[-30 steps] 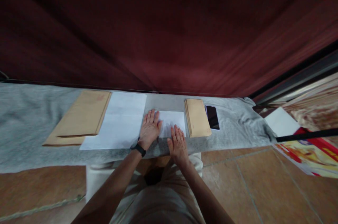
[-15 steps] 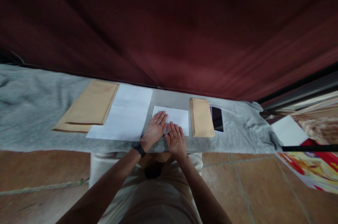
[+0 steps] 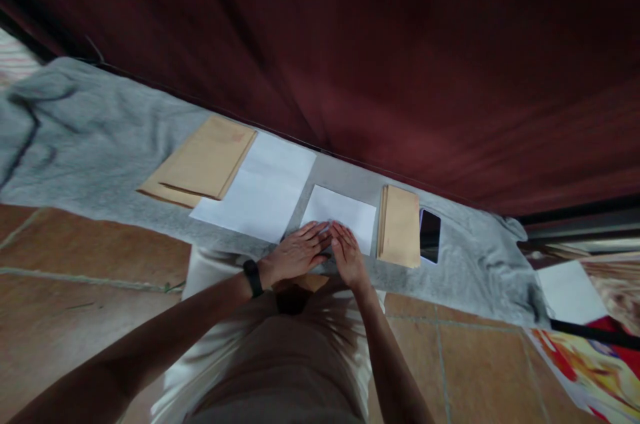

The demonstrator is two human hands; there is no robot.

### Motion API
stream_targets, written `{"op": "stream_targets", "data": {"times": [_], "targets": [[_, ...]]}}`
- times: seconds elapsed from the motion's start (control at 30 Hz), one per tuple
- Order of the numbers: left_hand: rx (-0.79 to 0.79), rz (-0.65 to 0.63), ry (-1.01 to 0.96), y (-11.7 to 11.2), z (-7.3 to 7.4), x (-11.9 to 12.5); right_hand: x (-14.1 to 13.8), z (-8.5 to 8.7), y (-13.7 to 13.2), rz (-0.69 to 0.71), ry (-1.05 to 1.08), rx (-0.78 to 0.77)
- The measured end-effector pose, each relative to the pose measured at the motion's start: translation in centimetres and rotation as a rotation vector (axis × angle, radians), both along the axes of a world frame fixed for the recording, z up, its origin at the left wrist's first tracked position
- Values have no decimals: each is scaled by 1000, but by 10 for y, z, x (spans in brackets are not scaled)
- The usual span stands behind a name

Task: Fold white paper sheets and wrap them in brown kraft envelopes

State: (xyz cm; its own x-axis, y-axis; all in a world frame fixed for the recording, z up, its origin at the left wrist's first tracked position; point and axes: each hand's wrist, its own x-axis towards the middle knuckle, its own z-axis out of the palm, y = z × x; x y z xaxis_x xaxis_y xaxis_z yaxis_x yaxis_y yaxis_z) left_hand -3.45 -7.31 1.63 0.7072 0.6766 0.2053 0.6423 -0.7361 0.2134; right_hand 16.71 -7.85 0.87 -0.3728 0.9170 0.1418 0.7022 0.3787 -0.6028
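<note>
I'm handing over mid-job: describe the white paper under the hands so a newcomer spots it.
Along the grey cloth, find the left hand and right hand. Partly under them lies the white paper, between a larger white sheet and the smaller brown stack. It is the smaller white sheet.

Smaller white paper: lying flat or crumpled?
Flat: the smaller white paper shows a straight far edge and a smooth face. Whether it is folded double I cannot tell; the hands cover part of its near edge.
</note>
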Motion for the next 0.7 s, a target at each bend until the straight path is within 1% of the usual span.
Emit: {"op": "stream_targets", "data": {"times": [0.07, 0.13, 0.33, 0.43, 0.53, 0.7], "targets": [[-15, -11, 9, 0, 0, 0, -5, 3, 8, 85, -26, -11], [-36, -11, 7, 0, 1, 1, -9, 3, 18, 120, -84, -1], [-80, -21, -7, -1, 9, 2, -17, 0, 52, 99, -278, 71], [-92, -23, -20, -2, 9, 3, -20, -2, 66, 72, -319, 97], [-82, -24, -35, -3, 6, 3, -22, -5, 78, 24, -334, 105], [-65, -22, -37, -4, 3, 2, -23, -11, 89, -115, -329, 127]]}}
